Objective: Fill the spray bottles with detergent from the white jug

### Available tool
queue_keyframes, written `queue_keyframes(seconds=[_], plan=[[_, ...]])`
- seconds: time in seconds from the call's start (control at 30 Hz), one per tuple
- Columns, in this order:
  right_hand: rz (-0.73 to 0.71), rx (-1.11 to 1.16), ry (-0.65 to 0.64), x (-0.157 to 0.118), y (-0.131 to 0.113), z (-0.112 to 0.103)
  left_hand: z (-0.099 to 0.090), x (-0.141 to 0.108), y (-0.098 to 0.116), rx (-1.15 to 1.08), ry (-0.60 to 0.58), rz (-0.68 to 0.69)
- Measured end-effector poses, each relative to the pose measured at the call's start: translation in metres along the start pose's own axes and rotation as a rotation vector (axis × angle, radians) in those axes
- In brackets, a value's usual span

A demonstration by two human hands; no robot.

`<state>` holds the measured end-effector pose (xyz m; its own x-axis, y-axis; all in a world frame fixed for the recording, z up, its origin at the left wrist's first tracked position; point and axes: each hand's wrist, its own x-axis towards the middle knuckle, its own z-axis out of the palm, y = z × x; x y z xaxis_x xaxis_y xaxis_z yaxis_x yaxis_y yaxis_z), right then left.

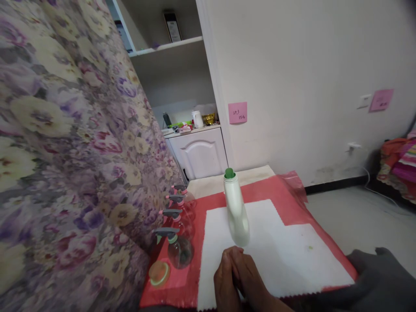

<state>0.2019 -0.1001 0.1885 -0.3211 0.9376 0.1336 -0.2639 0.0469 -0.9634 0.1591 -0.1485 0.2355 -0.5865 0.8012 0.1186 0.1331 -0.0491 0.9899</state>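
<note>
My left hand [224, 281] and my right hand [248, 275] are pressed together at the bottom centre, fingers folded against each other, over the white cloth [276, 251]. Whether anything lies between them is hidden. Just beyond the fingertips a pale green bottle [236, 212] stands upright, uncapped, with a green spout in its neck. Left of the cloth, several clear spray bottles stand in a row, the nearest one [180, 252] with a grey and green trigger head. A round cap-like item [159, 273] lies in front of them.
Red plastic [289, 195] covers the table. A floral curtain [81, 151] hangs close on the left. Behind are a shelf unit [165, 47] and a wall with pink notes [238, 112]. A grey shape [380, 281] is at the lower right, bright fabrics [399, 160] beyond.
</note>
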Motion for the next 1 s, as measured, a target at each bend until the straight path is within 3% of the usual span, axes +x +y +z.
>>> queue_keyframes(seconds=[0.2, 0.47, 0.67, 0.8, 1.0], plan=[[-0.001, -0.01, -0.005, 0.0, 0.002, 0.0, 0.002, 0.002, -0.001, -0.026, -0.015, -0.022], [-0.109, -0.015, -0.079, 0.002, -0.022, 0.001, -0.005, 0.013, -0.006, -0.103, -0.06, -0.152], [-0.111, -0.024, -0.048, 0.008, -0.033, -0.004, -0.012, 0.03, -0.011, -0.259, -0.09, 0.021], [-0.034, -0.1, -0.034, 0.016, -0.035, -0.014, -0.025, 0.046, -0.019, -0.169, -0.065, 0.09], [0.035, -0.107, -0.086, 0.028, -0.043, -0.023, -0.042, 0.067, -0.021, -0.071, -0.122, 0.14]])
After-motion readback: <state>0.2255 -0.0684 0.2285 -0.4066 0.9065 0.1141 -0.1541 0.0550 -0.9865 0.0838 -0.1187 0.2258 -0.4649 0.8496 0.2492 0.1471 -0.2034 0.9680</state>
